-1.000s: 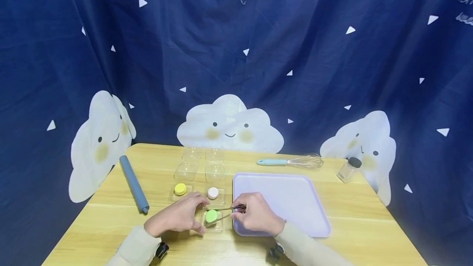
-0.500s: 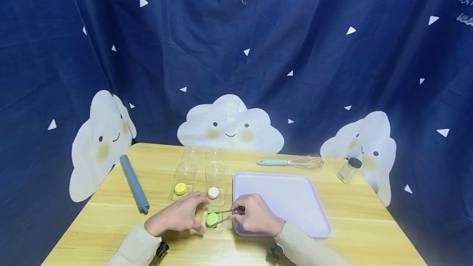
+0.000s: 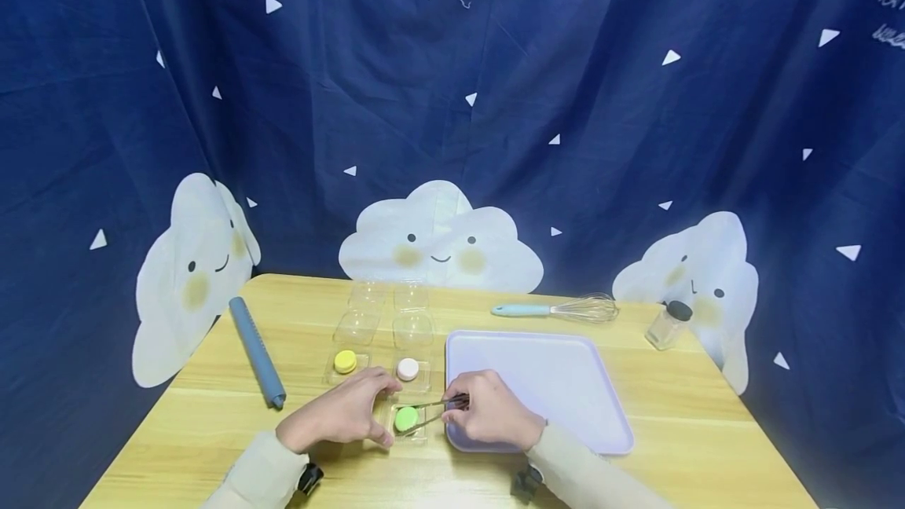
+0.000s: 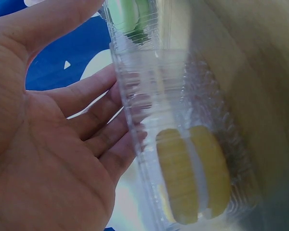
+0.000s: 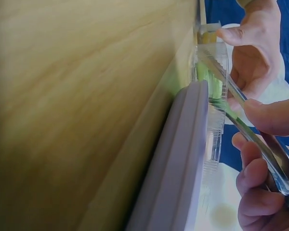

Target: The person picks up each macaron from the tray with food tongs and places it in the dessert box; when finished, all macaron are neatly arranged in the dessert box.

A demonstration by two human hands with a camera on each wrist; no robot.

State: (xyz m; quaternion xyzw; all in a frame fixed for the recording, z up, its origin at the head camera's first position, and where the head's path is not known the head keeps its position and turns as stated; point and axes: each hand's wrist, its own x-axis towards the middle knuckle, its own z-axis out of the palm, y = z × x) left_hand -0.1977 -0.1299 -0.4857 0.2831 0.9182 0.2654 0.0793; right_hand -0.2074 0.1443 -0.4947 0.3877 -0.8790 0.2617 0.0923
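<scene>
My right hand [image 3: 488,412] grips metal tongs [image 5: 253,137], whose two arms lie on either side of a green macaron [image 3: 406,419]. That macaron sits in the front right compartment of a clear plastic box [image 3: 357,327] with its lid folded back. Behind it are a yellow macaron [image 3: 345,361] and a pale pink macaron [image 3: 407,369]. Over the front left compartment is my left hand [image 3: 346,408], thumb and fingers spread, fingertips at the box's side. Another yellow macaron [image 4: 176,178] shows in the left wrist view, hidden by that hand in the head view.
A pale purple tray [image 3: 537,383] lies close to the box's right, under my right hand. At the far left is a blue-grey rolling pin [image 3: 257,353]. A whisk [image 3: 555,309] and a dark-capped jar [image 3: 668,326] are at the back right.
Compared with a second ago, the green macaron and the tong tips have shifted slightly toward the front of the box. Both hands have stayed almost where they were.
</scene>
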